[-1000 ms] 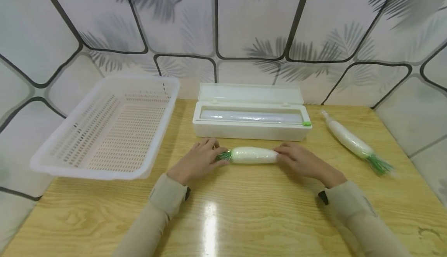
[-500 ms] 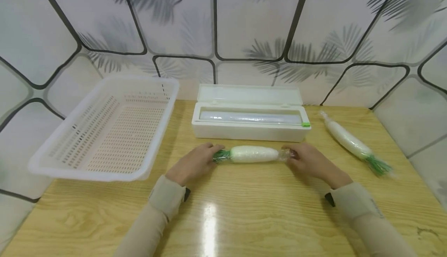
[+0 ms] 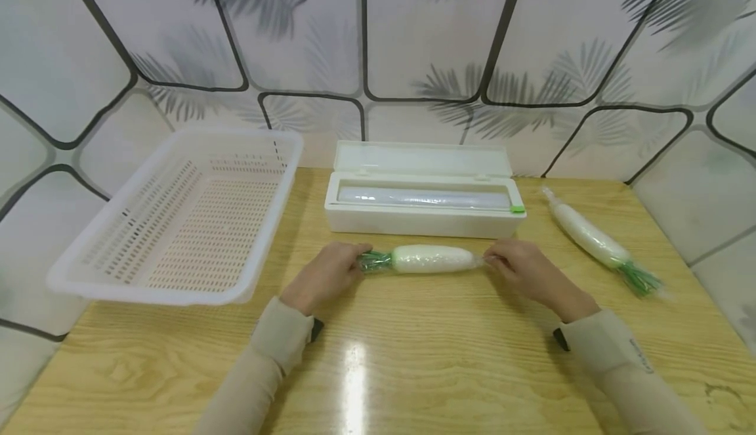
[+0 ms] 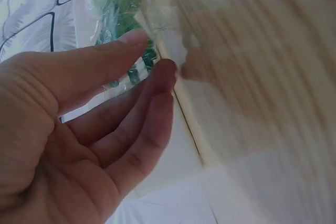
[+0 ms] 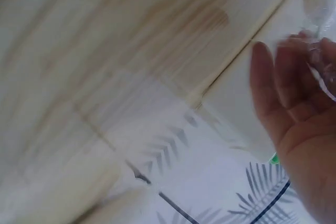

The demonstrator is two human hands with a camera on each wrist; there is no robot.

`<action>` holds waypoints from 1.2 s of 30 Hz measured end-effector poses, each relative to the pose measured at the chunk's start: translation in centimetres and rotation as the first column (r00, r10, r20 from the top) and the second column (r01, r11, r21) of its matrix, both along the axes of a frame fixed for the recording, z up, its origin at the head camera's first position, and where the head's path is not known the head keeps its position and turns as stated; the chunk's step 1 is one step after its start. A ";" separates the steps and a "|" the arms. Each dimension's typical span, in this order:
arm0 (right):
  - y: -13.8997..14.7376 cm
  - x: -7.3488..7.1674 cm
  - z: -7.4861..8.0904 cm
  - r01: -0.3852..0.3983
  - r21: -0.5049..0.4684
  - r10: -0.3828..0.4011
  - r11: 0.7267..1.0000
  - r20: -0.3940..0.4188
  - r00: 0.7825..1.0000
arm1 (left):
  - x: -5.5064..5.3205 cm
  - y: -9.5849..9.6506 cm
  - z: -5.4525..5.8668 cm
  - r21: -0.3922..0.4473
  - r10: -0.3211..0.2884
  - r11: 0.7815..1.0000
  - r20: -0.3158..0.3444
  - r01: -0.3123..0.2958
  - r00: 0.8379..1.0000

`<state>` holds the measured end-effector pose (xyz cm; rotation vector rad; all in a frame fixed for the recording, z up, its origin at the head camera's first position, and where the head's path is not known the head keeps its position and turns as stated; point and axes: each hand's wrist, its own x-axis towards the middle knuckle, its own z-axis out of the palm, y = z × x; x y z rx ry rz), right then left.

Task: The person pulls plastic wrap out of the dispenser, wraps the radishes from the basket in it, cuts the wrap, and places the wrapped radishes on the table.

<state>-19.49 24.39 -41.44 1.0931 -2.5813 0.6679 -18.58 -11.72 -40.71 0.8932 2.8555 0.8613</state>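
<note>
A white radish (image 3: 434,259) wrapped in clear plastic film lies across the table, its green stems (image 3: 376,261) to the left. My left hand (image 3: 327,274) is at the stem end; in the left wrist view its thumb and fingers (image 4: 157,85) pinch the film around the green. At the other end, my right hand (image 3: 531,277) pinches the gathered film tail (image 3: 480,262), narrow and twisted beside the radish tip. The right wrist view shows this film (image 5: 315,51) between thumb and fingers, partly cut off by the frame.
Behind the radish stands a white box (image 3: 425,220), lid up, holding a roll of cling film (image 3: 425,197). A second wrapped radish (image 3: 593,235) lies at the right. A white plastic basket (image 3: 171,296) stands at the left. A patterned wall (image 3: 425,35) closes off the back.
My right hand has moved right from the radish tip, and the loose film there has drawn into a narrow twist. My left hand has shifted slightly left, off the stems to their end.
</note>
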 end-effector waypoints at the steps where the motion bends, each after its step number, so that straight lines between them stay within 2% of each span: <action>1: -0.1 0.0 0.1 0.021 -0.009 -0.020 1.000 0.070 0.997 | 0.0 0.0 0.0 -0.004 0.000 1.000 -0.008 0.000 1.000; 2: -0.1 0.1 0.2 0.043 -0.036 -0.037 0.998 0.170 0.985 | 0.0 0.0 0.0 -0.006 -0.001 1.000 -0.011 0.001 1.000; 3: -0.2 0.2 0.4 0.076 -0.070 -0.055 0.995 0.270 0.961 | 0.0 0.0 0.0 -0.009 -0.002 1.000 -0.017 0.002 1.000; 4: -0.2 0.3 0.6 0.113 -0.111 -0.064 0.987 0.372 0.926 | 0.0 0.0 0.0 -0.011 -0.004 1.000 -0.021 0.003 1.000; 7: -0.1 0.5 0.9 0.240 -0.258 -0.033 0.936 0.615 0.788 | 0.1 0.0 0.0 -0.008 -0.006 1.000 -0.019 0.005 1.000; 8: 0.0 0.5 0.9 0.279 -0.295 -0.014 0.914 0.665 0.747 | 0.1 0.0 0.0 -0.005 -0.004 1.000 -0.012 0.004 1.000; 10: 0.3 0.6 1.0 0.324 -0.331 0.016 0.886 0.722 0.692 | 0.1 0.0 0.0 0.001 -0.002 1.000 -0.003 0.002 1.000; 12: 0.7 0.6 1.0 0.349 -0.353 0.044 0.868 0.755 0.654 | 0.1 0.0 0.0 0.009 -0.002 1.000 0.007 0.002 1.000; 13: 0.8 0.6 1.0 0.349 -0.347 0.039 0.871 0.756 0.653 | 0.0 0.0 0.0 0.012 -0.003 1.000 0.009 0.003 1.000; 14: 0.9 0.6 1.0 0.335 -0.331 0.024 0.882 0.742 0.670 | 0.0 0.0 -0.1 0.015 -0.009 1.000 0.003 0.009 1.000; 15: 1.0 0.6 1.0 0.308 -0.314 0.008 0.898 0.711 0.703 | -0.1 0.0 -0.1 0.017 -0.016 1.000 -0.003 0.016 1.000; 17: 1.0 0.7 0.9 0.229 -0.267 -0.026 0.936 0.598 0.801 | -0.1 -0.1 -0.1 0.025 -0.019 0.999 0.004 0.019 1.000; 19: 0.9 0.7 0.8 0.130 -0.189 -0.043 0.973 0.409 0.912 | -0.1 -0.2 -0.1 0.030 -0.022 0.999 0.005 0.022 1.000; 20: 0.9 0.7 0.6 0.079 -0.155 -0.028 0.985 0.308 0.951 | -0.1 -0.3 0.0 0.032 -0.024 0.999 0.004 0.024 1.000; 21: 0.9 0.7 0.5 0.031 -0.131 -0.001 0.991 0.218 0.976 | -0.1 -0.3 0.0 0.032 -0.024 0.999 0.009 0.024 1.000; 22: 0.9 0.7 0.3 -0.018 -0.109 0.033 0.994 0.130 0.991 | -0.1 -0.4 0.0 0.033 -0.023 0.999 0.015 0.022 1.000; 24: 1.0 0.5 0.0 -0.105 -0.073 0.104 0.992 -0.019 0.994 | -0.2 -0.4 0.1 0.024 -0.023 0.999 0.007 0.023 1.000; 26: 1.1 0.3 -0.3 -0.154 -0.049 0.146 0.987 -0.133 0.980 | -0.2 -0.5 0.2 0.005 -0.009 1.000 -0.002 0.009 1.000; 28: 1.1 0.0 -0.5 -0.163 -0.037 0.151 0.986 -0.225 0.963 | -0.2 -0.5 0.3 -0.015 0.011 1.000 0.000 -0.011 1.000; 30: 1.0 -0.2 -0.5 -0.148 -0.043 0.130 0.988 -0.281 0.951 | -0.2 -0.4 0.3 -0.019 0.032 0.999 0.029 -0.031 0.999; 32: 0.9 -0.3 -0.4 -0.125 -0.055 0.104 0.991 -0.286 0.952 | -0.3 -0.4 0.2 -0.006 0.039 0.999 0.078 -0.038 0.996; 33: 1.0 -0.4 -0.3 -0.119 -0.064 0.098 0.991 -0.263 0.960 | -0.3 -0.4 0.2 0.009 0.041 0.999 0.107 -0.042 0.993; 35: 1.1 -0.4 -0.1 -0.112 -0.093 0.096 0.989 -0.162 0.982 | -0.4 -0.4 0.2 0.038 0.039 0.998 0.154 -0.045 0.987; 36: 1.2 -0.3 0.0 -0.102 -0.108 0.093 0.989 -0.085 0.992 | -0.4 -0.4 0.2 0.051 0.037 0.998 0.168 -0.046 0.985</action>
